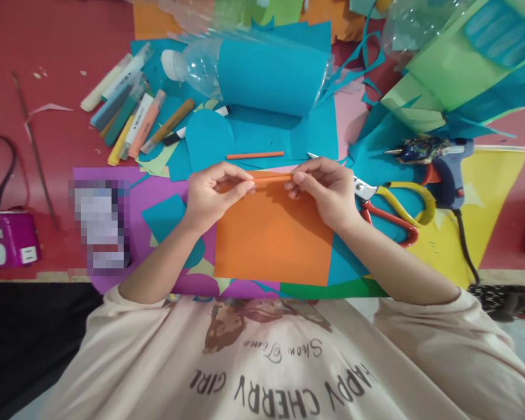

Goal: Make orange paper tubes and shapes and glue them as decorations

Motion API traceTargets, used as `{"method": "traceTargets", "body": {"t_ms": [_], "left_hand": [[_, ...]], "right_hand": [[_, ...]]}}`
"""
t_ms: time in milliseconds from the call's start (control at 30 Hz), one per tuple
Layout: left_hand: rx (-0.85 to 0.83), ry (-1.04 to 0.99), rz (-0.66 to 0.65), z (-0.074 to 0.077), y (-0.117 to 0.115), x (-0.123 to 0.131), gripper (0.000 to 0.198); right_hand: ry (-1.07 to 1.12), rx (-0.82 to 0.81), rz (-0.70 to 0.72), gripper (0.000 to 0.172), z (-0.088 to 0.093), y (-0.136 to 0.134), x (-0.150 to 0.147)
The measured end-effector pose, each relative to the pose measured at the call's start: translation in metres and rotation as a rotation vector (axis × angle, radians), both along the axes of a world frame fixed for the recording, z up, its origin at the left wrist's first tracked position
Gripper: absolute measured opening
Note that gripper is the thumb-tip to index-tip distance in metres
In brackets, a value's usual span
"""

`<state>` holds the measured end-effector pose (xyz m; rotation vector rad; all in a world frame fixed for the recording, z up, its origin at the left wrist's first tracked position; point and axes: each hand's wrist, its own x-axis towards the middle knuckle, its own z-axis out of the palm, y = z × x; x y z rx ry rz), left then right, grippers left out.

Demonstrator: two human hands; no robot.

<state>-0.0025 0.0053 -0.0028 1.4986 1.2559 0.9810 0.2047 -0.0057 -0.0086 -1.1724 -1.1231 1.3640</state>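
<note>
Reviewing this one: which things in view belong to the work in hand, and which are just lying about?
In the work:
orange roll, pinched by left hand and right hand
orange sheet beneath
loose orange stick, probably

Lying about, apparently, untouched now:
scissors
glue gun
markers
phone
blue-wrapped bottle

Magenta plastic socket box (15, 238) at far left. Slim multicoloured plastic markers (140, 116) bunched upper left, near thin brown stick (35, 147).

The left hand (214, 195) and right hand (330, 195) face each other, thumbs (237, 193) pinching toward index fingers (233, 170) (bare forearms (160, 259) slanting inward behind the grip).
</note>
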Motion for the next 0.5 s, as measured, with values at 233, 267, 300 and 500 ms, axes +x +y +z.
{"method": "traceTargets", "body": {"t_ms": [233, 267, 300, 500], "left_hand": [[-0.010, -0.023, 0.082, -0.004, 0.002, 0.000, 0.018], [-0.007, -0.018, 0.084, -0.003, 0.002, -0.001, 0.020], [-0.001, -0.018, 0.091, -0.003, 0.001, -0.002, 0.021], [0.209, 0.027, 0.192, -0.009, 0.019, -0.006, 0.024]], "right_hand": [[0.049, -0.034, -0.074, 0.032, -0.003, 0.001, -0.002], [0.040, -0.031, -0.077, 0.032, -0.003, 0.001, -0.002], [0.031, -0.022, -0.079, 0.031, -0.003, 0.001, -0.002], [-0.060, 0.106, -0.104, 0.025, -0.009, 0.002, 0.002]]}}
